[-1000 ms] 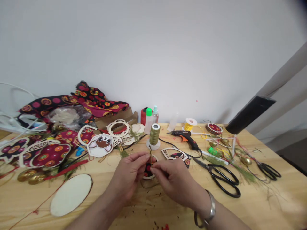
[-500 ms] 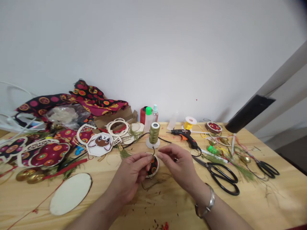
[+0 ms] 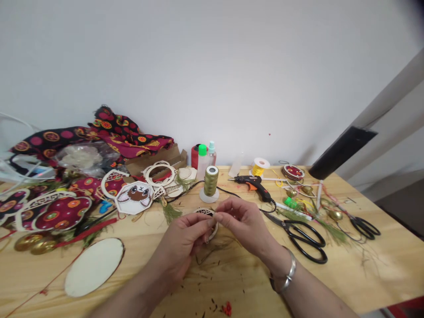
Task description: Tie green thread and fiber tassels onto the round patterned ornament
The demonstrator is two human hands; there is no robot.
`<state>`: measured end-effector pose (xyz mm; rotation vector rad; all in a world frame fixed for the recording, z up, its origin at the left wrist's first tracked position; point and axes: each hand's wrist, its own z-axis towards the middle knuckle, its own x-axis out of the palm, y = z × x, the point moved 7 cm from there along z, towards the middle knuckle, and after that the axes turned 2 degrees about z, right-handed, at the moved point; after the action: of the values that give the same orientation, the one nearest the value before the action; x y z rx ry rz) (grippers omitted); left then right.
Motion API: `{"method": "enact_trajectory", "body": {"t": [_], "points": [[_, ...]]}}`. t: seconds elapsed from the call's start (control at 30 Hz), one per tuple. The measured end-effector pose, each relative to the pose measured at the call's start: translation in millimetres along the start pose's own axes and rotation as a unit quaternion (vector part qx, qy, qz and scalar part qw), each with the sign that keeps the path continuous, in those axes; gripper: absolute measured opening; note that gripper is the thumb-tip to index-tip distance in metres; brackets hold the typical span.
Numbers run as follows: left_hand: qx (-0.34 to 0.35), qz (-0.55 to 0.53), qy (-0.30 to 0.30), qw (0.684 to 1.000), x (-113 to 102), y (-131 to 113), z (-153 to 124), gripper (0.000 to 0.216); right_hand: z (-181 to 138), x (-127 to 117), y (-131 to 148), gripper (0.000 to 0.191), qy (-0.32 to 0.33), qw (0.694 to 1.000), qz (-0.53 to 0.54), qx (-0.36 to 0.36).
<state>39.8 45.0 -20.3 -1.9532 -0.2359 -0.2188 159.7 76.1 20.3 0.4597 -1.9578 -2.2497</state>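
Observation:
A small round ornament (image 3: 215, 231) with a pale rim and cut-out lattice shows behind my fingertips, partly covered. My left hand (image 3: 185, 234) is closed on it, thumb and forefinger pinched at its upper part. My right hand (image 3: 243, 223), with a silver bracelet at the wrist, is pinched too. Its fingertips meet those of the left; whatever lies between them is too small to make out. Just beyond stands a spool of olive-green thread (image 3: 211, 182) on a clear round base. Dark loose threads (image 3: 207, 255) trail on the table below the ornament.
Scissors (image 3: 306, 240) and a glue gun (image 3: 253, 183) lie to the right. At the left are a pale oval disc (image 3: 94, 267), a sheep-face piece (image 3: 134, 197) and patterned fabric (image 3: 129, 132). Small bottles (image 3: 202, 161) stand near the wall. Red scraps (image 3: 227, 308) lie in front.
My right fingertips have come in to touch the left ones. The ornament has turned, now showing its lattice edge instead of its dark patterned face. The view has shifted slightly.

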Motion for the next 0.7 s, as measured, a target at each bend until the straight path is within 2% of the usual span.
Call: {"method": "enact_trajectory", "body": {"t": [0.13, 0.27, 0.47, 0.6, 0.7], "points": [[-0.001, 0.015, 0.008, 1.0, 0.8, 0.2, -0.1, 0.014, 0.1, 0.4, 0.6, 0.012, -0.013, 0.999, -0.035, -0.035], [0.006, 0.033, 0.031, 0.999, 3.5, 0.1, -1.1, 0.017, 1.0, 0.3, -6.7, 0.014, -0.014, 0.999, 0.028, -0.01], [0.027, 0.047, 0.063, 0.997, 7.2, -3.1, -2.1, 0.022, 1.4, 0.7, -10.8, 0.019, -0.015, 0.999, 0.043, -0.004], [0.029, 0.054, 0.052, 0.997, 5.9, -3.1, -3.1, 0.023, 0.2, 12.3, -14.1, 0.017, 0.023, 0.987, 0.151, 0.051], [0.042, 0.059, 0.039, 0.997, 5.0, -4.8, -3.9, 0.024, -2.3, 21.6, -16.7, 0.023, 0.059, 0.97, 0.211, 0.107]]}}
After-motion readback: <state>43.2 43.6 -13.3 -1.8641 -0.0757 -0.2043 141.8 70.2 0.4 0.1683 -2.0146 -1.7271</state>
